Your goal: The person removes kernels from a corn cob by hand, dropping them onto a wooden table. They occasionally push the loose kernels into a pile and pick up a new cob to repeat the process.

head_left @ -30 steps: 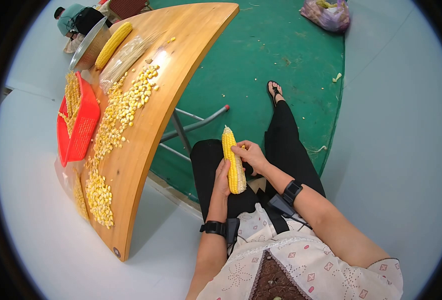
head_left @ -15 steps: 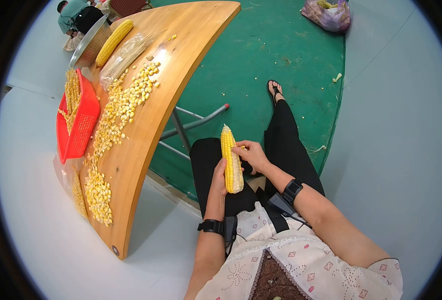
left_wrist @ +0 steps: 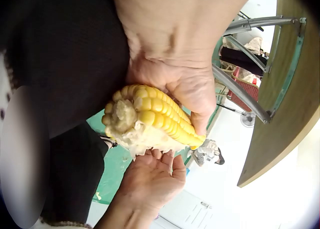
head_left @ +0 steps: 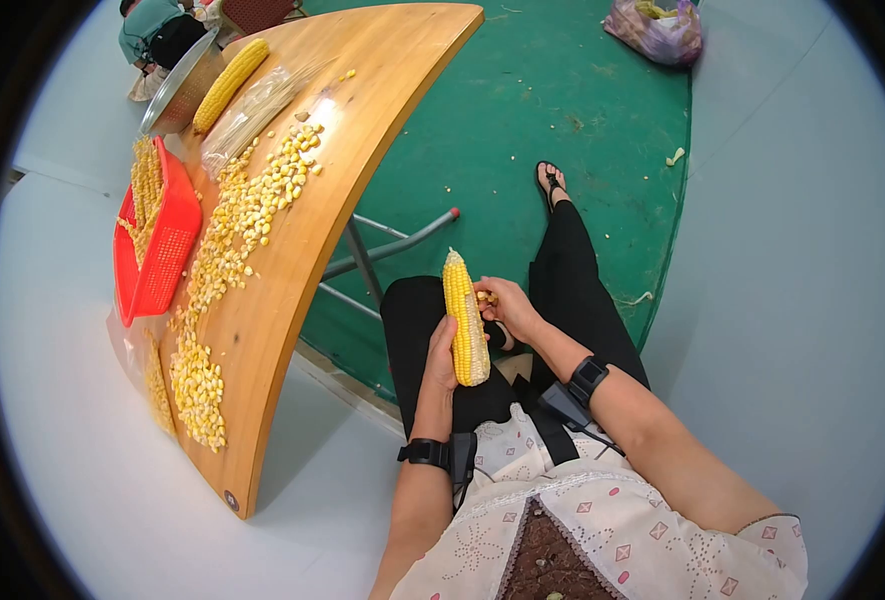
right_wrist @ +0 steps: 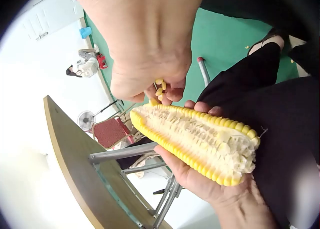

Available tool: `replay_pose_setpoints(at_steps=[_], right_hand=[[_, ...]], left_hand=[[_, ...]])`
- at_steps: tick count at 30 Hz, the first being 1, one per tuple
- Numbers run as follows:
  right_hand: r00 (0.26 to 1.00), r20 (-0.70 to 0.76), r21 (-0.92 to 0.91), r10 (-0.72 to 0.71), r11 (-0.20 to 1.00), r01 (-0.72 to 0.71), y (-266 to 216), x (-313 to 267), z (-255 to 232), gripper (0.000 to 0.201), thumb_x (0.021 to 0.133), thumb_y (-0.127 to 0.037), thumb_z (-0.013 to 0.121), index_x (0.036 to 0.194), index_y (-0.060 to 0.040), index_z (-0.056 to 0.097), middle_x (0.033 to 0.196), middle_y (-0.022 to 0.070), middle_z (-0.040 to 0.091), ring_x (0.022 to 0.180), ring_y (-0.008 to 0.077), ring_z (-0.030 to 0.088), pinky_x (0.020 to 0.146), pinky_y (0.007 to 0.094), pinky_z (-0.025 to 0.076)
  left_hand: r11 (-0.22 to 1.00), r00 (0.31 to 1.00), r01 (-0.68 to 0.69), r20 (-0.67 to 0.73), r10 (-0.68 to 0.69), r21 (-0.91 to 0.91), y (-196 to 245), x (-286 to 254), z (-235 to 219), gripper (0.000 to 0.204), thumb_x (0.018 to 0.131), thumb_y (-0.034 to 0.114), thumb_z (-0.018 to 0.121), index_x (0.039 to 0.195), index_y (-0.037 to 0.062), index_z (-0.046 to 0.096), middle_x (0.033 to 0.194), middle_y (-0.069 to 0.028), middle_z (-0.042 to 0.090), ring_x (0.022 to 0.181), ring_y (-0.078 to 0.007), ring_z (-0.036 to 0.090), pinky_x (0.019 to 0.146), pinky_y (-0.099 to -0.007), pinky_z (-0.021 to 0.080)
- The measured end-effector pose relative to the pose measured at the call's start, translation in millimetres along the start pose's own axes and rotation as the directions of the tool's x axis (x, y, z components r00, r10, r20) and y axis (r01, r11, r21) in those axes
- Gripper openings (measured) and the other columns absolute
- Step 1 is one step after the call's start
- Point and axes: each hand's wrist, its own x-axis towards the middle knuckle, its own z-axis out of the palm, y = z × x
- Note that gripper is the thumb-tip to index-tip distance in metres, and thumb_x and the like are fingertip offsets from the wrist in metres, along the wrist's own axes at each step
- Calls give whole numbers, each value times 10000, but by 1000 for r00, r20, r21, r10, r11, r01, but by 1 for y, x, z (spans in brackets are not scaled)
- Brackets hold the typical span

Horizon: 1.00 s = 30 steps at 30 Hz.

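Note:
A partly shelled corn cob (head_left: 465,320) stands tip-up over the lap, its yellow rows broken by a long pale strip of bare cob. My left hand (head_left: 443,352) grips it from the side, with the thumb along the yellow kernels. In the right wrist view the bare strip of the cob (right_wrist: 195,139) faces up, and the left palm (right_wrist: 200,181) lies beneath it. My right hand (head_left: 508,310) is beside the cob's upper half. Its curled fingers hold several loose corn kernels (right_wrist: 160,88), close to the cob's narrow end.
Left of the lap stands a wooden table (head_left: 292,260) with scattered kernels (head_left: 198,395). On it are a red basket (head_left: 167,240) of bare cobs, a whole corn cob (head_left: 230,86), a metal bowl (head_left: 184,85) and a plastic packet of sticks (head_left: 252,120). A bag (head_left: 652,30) lies on the green floor.
My right hand has drawn slightly away from the cob, and loose kernels now show at its fingers. The left hand keeps its grip on the cob.

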Motion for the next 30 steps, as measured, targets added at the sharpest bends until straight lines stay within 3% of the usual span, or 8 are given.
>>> replay_pose_setpoints(at_steps=[2, 8, 20, 26, 30], right_hand=[[1000, -13, 4, 3, 1000, -3, 4, 4, -1, 234, 805, -242, 533, 815, -9, 547, 634, -6, 466, 511, 59, 398, 460, 182, 332], [993, -35, -348, -113, 933, 94, -2, -4, 10, 306, 756, -278, 620, 839, 8, 549, 665, 19, 516, 523, 61, 434, 469, 191, 358], [986, 58, -338, -154, 927, 165, 3, -3, -1, 255, 770, -170, 592, 912, 40, 566, 652, 14, 525, 527, 59, 437, 466, 196, 361], [999, 52, 52, 4, 999, -7, 3, 3, -7, 186, 787, -163, 553, 881, -2, 545, 664, -2, 489, 556, 67, 436, 491, 186, 361], [998, 56, 49, 8, 999, -11, 3, 2, -7, 223, 789, -217, 566, 865, -8, 545, 671, 0, 497, 543, 63, 432, 481, 179, 358]], left_hand=[[1000, 1000, -4, -5, 4, 14, 0, 0, 1, 400, 882, 327, 361, 1119, 12, 427, 913, -127, 545, 756, -223, 574, 669, -321, 489], [1000, 1000, -4, -14, 4, 30, -1, 1, 0, 405, 879, 338, 368, 1113, 13, 430, 909, -128, 552, 737, -227, 583, 636, -315, 495], [997, 998, 60, -2, -60, -57, -3, 1, -8, 424, 876, 360, 366, 1093, 5, 446, 896, -132, 554, 732, -224, 584, 634, -311, 497], [999, 1000, -11, 1, 11, 39, 0, 1, 1, 395, 877, 325, 377, 1102, 5, 435, 913, -126, 547, 754, -223, 575, 669, -320, 488], [999, 1000, -1, 14, 1, 34, 2, 0, 4, 383, 879, 315, 372, 1097, 7, 435, 911, -125, 547, 752, -223, 575, 657, -321, 489]])
